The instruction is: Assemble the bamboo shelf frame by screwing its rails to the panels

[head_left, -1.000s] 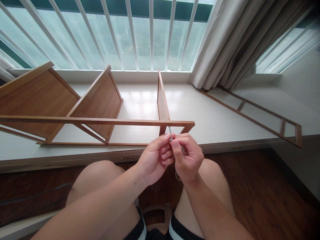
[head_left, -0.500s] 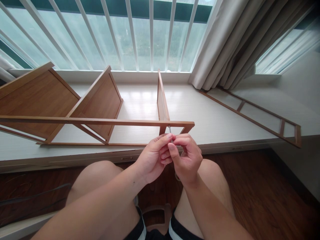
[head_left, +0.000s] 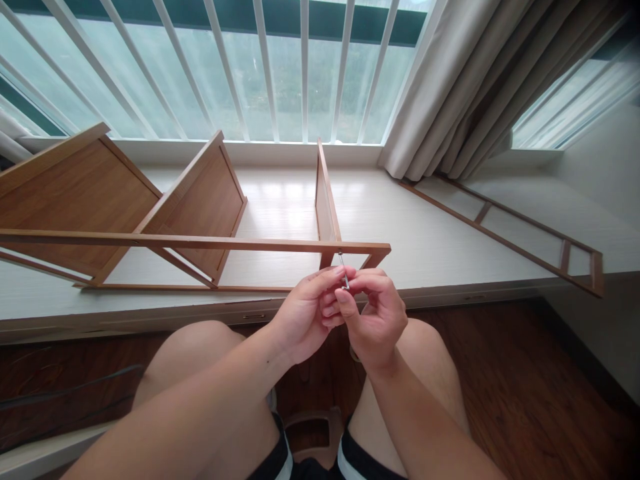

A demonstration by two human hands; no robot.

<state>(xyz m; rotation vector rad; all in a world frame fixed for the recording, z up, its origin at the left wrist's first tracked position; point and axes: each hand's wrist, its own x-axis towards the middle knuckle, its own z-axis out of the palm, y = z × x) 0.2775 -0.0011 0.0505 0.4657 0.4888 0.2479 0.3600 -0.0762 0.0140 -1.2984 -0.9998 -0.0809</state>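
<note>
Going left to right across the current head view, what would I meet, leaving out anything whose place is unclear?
Leftmost wooden panel → next wooden panel → left hand → right hand → ladder-like wooden frame.

A slim metal tool, its near end apparently bent, is held at a slight slant, its far end set at the long front rail of a brown wooden frame, close to the rail's right end. The frame is rested on a white ledge, with three panels set crosswise behind the rail, the rightmost seen nearly edge-on.
</note>
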